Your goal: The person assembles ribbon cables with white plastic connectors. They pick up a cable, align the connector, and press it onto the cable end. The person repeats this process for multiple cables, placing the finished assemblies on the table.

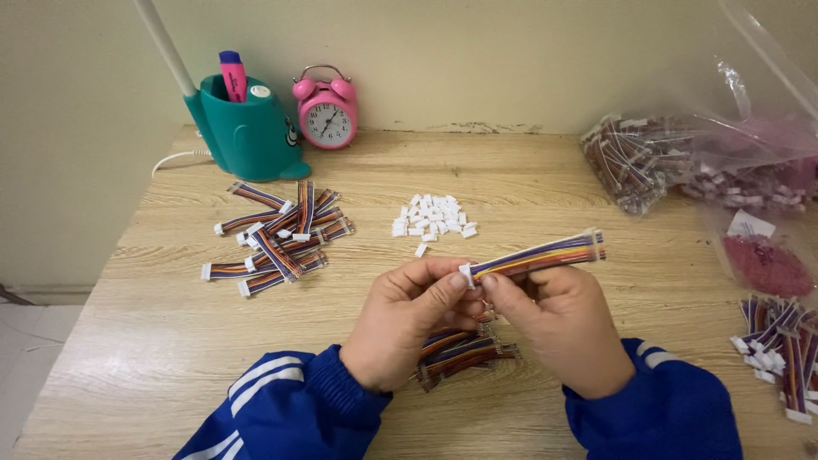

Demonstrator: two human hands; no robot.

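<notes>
Both hands hold one multicoloured ribbon cable (538,255) above the wooden table (170,341). My left hand (407,319) pinches the white connector (466,273) at the cable's near end between thumb and fingers. My right hand (554,324) grips the wires just behind that connector, and the cable sticks out to the upper right. Under the hands lies a small bundle of loose cables (460,353). A heap of small white connector housings (434,217) sits just beyond the hands.
A pile of cables with white ends (277,238) lies at the left. A teal lamp base (247,132) with a pink marker and a pink alarm clock (325,111) stand at the back. Clear bags of cables (682,162) and more cables (784,349) are at the right.
</notes>
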